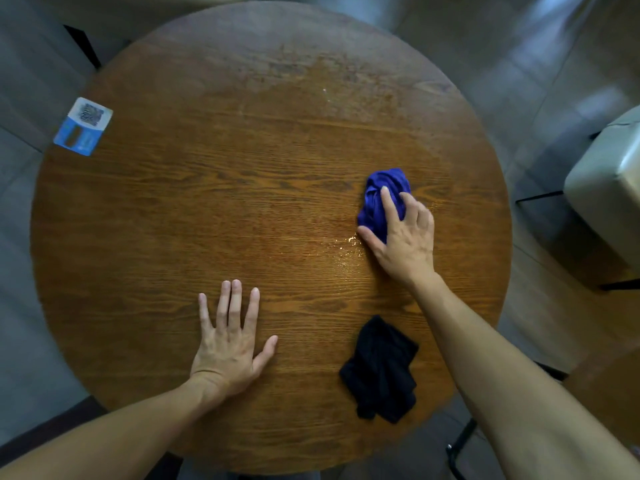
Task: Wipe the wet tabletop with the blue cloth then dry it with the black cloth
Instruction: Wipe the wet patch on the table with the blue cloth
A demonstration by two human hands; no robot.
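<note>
Right hand (401, 237) presses the bunched blue cloth (382, 195) onto the bench (173, 202) at right, left hand (228, 344) flat and empty; risk: droplets (349, 245) beside the thumb get missed, or smeared toward the dry black cloth (379, 370) nearby.

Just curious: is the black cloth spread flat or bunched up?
Bunched up: the black cloth lies crumpled in folds on the table, untouched.
</note>
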